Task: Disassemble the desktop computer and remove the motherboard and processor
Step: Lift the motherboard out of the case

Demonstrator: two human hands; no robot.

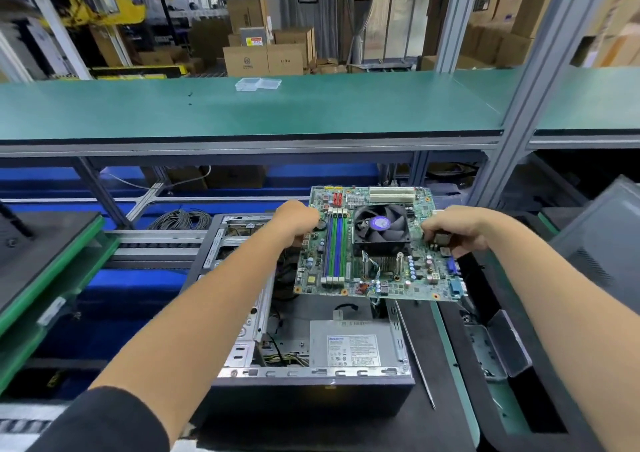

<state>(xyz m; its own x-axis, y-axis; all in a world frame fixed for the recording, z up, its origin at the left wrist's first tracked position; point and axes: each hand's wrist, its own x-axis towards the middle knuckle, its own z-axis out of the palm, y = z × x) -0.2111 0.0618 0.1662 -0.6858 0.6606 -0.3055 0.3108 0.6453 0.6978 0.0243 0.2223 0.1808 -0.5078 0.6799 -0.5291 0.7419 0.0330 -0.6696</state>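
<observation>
A green motherboard [419, 280] hangs in the air above the open computer case [239, 351], tilted toward me. On it sit a black cooler fan [380, 223] over a metal heatsink, and green and blue memory slots [335, 249]. My left hand [297, 224] grips the board's left edge. My right hand [457, 230] grips its right edge by the rear ports. The processor is hidden under the cooler. Inside the case a grey power supply [349, 347] and loose cables remain.
A long thin tool [417, 358] lies on the black mat right of the case. A metal side panel and bracket [498, 347] lie further right. A green shelf [242, 112] with a clear plastic box [258, 84] runs across above the bench. A coil of cable [180, 219] lies behind the case.
</observation>
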